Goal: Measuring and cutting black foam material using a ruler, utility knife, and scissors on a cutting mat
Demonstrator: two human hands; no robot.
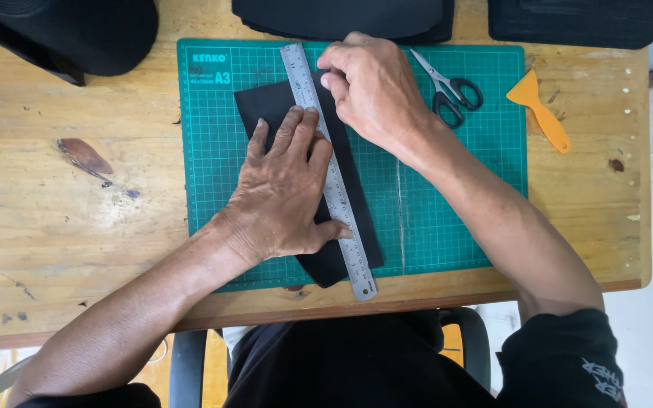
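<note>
Your left hand [285,193] lies flat with its fingers [296,128] spread, pressing the steel ruler [329,170] and the black sheet [266,109] beneath it down onto the green cutting mat [447,189], which sits on the wooden surface [69,219]. Your right hand [372,87] curls at the ruler's far end, fingers bunched together against its edge; whether they hold a tool you cannot tell. Scissors [451,87] lie on the mat's far right corner, an orange scraper [542,113] just off the mat beyond them.
</note>
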